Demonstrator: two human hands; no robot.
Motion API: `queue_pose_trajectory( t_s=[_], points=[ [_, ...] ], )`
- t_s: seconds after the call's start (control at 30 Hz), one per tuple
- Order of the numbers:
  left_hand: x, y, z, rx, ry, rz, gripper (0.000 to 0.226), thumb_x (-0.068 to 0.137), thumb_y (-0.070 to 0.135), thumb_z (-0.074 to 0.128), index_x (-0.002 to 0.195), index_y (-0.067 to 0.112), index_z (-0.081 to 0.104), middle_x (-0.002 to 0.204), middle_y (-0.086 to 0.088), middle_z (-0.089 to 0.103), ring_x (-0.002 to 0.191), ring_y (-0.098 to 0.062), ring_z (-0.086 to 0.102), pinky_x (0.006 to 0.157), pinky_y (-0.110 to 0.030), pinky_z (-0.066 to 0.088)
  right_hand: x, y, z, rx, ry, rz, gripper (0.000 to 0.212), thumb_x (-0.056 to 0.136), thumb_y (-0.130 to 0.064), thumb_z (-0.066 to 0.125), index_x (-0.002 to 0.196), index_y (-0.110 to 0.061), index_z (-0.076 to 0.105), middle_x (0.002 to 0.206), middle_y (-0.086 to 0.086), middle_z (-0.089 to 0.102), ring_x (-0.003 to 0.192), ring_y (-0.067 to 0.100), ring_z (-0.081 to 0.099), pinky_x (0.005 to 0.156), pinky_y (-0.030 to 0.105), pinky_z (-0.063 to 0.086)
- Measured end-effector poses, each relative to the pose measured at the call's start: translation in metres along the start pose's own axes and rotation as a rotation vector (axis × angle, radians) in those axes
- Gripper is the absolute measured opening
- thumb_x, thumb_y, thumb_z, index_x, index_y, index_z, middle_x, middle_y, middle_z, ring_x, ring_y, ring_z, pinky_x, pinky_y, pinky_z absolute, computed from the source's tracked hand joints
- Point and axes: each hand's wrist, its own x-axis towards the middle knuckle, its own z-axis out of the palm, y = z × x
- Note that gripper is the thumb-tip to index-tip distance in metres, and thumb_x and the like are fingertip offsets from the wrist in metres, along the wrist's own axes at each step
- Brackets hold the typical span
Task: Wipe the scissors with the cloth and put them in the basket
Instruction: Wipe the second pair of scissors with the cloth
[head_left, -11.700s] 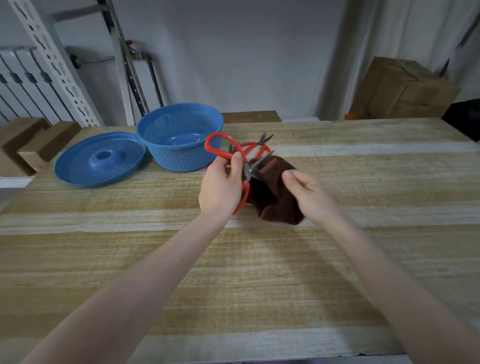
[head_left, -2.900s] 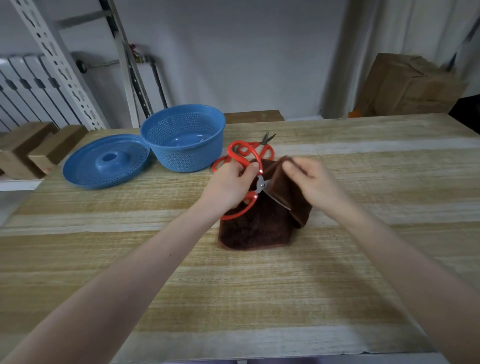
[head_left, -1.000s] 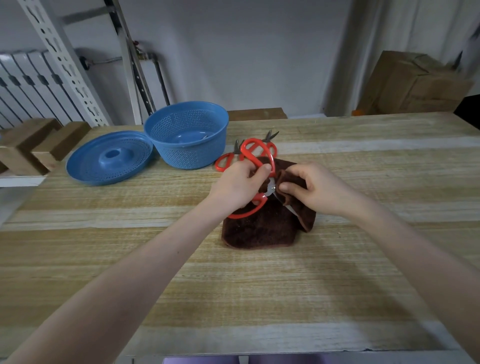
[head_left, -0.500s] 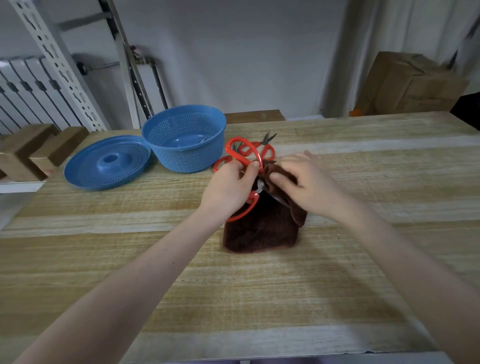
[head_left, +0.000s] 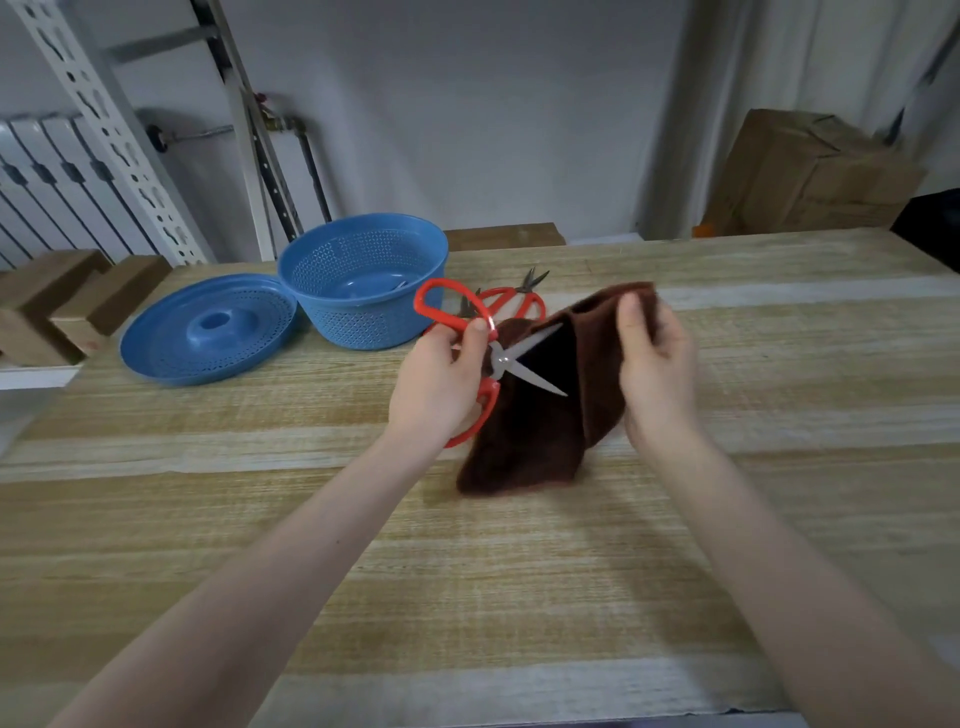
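Note:
My left hand grips the red handles of a pair of scissors, whose two blades are spread apart and point right. My right hand pinches the upper edge of a dark brown cloth and holds it lifted behind and to the right of the blades; the cloth's lower end rests on the table. The blades are bare, apart from the cloth's fold. The blue perforated basket stands behind and left of my left hand, with something metallic lying in its bottom.
More red-handled scissors lie on the wooden table just right of the basket. A blue perforated lid lies left of the basket. Wooden blocks sit at the far left, a cardboard box behind the table's right.
My right hand has pulled the cloth off the blades and lifted it up and to the right. The blades now show bare and spread apart. My left hand still holds the handles.

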Motion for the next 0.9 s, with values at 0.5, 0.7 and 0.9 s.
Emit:
queue_pose_trajectory(
  t_s=[0.5, 0.7, 0.9],
  points=[
    [-0.005, -0.005, -0.017, 0.043, -0.102, -0.005, 0.035, 0.1, 0.038, 0.043, 0.076, 0.018, 0.06, 0.042, 0.011, 0.045, 0.034, -0.004, 0.041, 0.041, -0.021, 0.03, 0.018, 0.005, -0.011, 0.604, 0.3, 0.784, 0.035, 0.104, -0.033, 0.039, 0.092, -0.01, 0.063, 0.103, 0.009, 0.066, 0.095, 0.024, 0.063, 0.078, 0.046, 0.048],
    [-0.003, 0.0, -0.01, -0.021, 0.008, 0.101, 0.038, 0.1, 0.038, 0.043, 0.083, 0.009, 0.061, 0.052, 0.009, 0.051, 0.045, -0.009, 0.044, 0.052, -0.033, 0.037, -0.001, 0.006, -0.018, 0.264, 0.012, 0.589, 0.029, 0.101, -0.031, 0.046, 0.108, -0.014, 0.068, 0.098, 0.006, 0.074, 0.089, 0.019, 0.071, 0.071, 0.033, 0.053],
    [0.001, 0.005, -0.001, -0.033, 0.0, 0.115, 0.034, 0.1, 0.039, 0.043, 0.076, 0.02, 0.058, 0.052, 0.009, 0.048, 0.047, -0.009, 0.045, 0.052, -0.032, 0.038, 0.007, 0.007, -0.012, 0.034, -0.172, 0.577, 0.025, 0.1, -0.025, 0.048, 0.097, -0.014, 0.07, 0.095, 0.007, 0.074, 0.091, 0.021, 0.07, 0.077, 0.034, 0.053]
  ],
)
